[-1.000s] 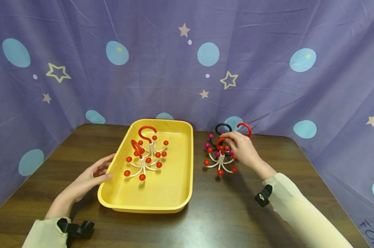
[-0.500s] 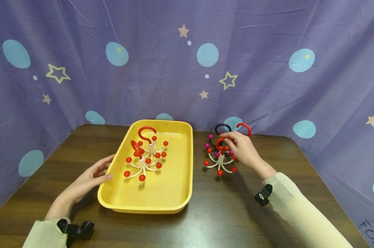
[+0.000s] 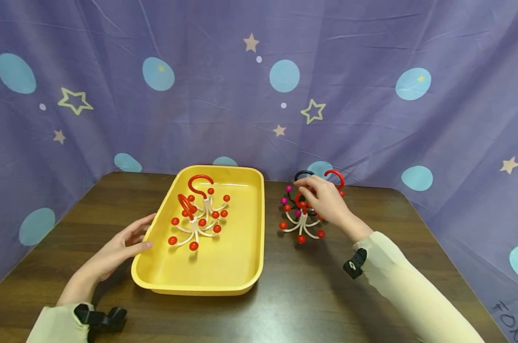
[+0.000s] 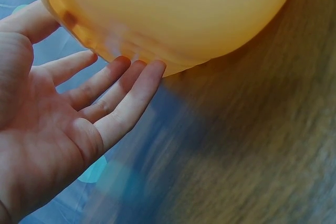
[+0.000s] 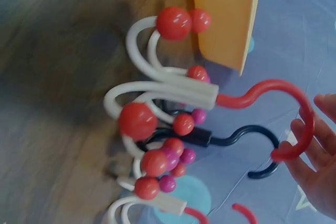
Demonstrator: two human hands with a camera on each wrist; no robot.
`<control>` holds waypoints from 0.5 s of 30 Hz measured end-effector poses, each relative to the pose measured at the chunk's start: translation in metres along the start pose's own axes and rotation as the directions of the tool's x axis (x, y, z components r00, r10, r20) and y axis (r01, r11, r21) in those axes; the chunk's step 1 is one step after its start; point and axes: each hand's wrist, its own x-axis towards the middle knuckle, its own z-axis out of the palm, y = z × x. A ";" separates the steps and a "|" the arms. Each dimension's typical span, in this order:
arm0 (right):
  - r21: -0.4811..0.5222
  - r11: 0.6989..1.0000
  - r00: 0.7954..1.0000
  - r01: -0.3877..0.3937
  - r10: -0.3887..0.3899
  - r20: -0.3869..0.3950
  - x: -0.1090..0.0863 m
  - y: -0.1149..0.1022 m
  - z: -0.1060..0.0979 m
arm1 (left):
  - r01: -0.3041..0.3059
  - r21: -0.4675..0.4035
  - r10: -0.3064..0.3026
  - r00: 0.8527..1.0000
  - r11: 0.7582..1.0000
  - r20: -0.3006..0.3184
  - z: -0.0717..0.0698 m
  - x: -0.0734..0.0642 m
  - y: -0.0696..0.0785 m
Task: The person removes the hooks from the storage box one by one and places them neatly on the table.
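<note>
My left hand [image 3: 117,250] holds the left rim of a yellow plastic tray [image 3: 259,238], thumb over the edge and fingers along the outer wall. Inside the tray stand two octopus-like hook stands [image 3: 194,228] with white legs, red ball feet and red hooks. A similar red-and-white hook stand [image 3: 302,223] is on the table, right of the tray. My right hand [image 3: 327,200] is right at its red hook [image 5: 307,108], fingers loosely spread round it without gripping. Just behind is a black hook stand [image 5: 199,138] with magenta balls, partly hidden by the hand.
Another red hook [image 3: 337,177] rises at the back right, its stand mostly hidden behind the right hand. All of this is on a dark wooden table [image 3: 301,300]. A purple patterned curtain [image 3: 224,95] hangs along the back edge and sides.
My right hand's fingers have loosened from the front red hook and reach slightly further toward the black one. The left hand stays on the tray. The whole head view has shifted slightly.
</note>
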 end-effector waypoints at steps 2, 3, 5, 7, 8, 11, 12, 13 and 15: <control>0.002 1.000 1.000 0.015 -0.015 0.006 0.004 -0.005 0.001 | -0.004 -0.001 0.004 1.000 1.000 0.000 0.000 0.000 0.001; 0.003 1.000 1.000 0.024 -0.024 0.007 0.005 -0.007 0.002 | -0.008 0.000 0.008 1.000 1.000 0.002 0.000 0.000 0.001; 0.001 0.999 0.999 0.034 -0.034 0.017 0.009 -0.012 0.005 | -0.015 0.005 0.015 1.000 1.000 0.005 0.000 0.000 0.001; -0.002 0.999 0.999 0.043 -0.043 0.026 0.012 -0.018 0.008 | -0.012 0.002 0.012 1.000 1.000 0.005 0.000 0.000 0.002; -0.002 0.999 0.998 0.046 -0.046 0.031 0.014 -0.021 0.009 | -0.010 0.002 0.010 1.000 1.000 0.004 0.001 0.000 0.002; 0.005 0.998 0.997 0.057 -0.057 0.042 0.020 -0.031 0.013 | -0.003 0.003 0.003 1.000 1.000 0.001 0.001 -0.001 0.002; 0.011 0.998 0.997 0.063 -0.063 0.044 0.022 -0.036 0.015 | -0.002 0.003 0.002 1.000 1.000 0.000 0.000 -0.001 0.002; 0.015 0.998 0.997 0.067 -0.068 0.049 0.024 -0.040 0.016 | -0.001 0.004 0.001 1.000 1.000 0.000 0.000 -0.001 0.002; 0.023 0.996 0.995 0.085 -0.086 0.047 0.029 -0.047 0.020 | 0.002 0.005 -0.002 1.000 1.000 0.000 0.000 -0.001 0.001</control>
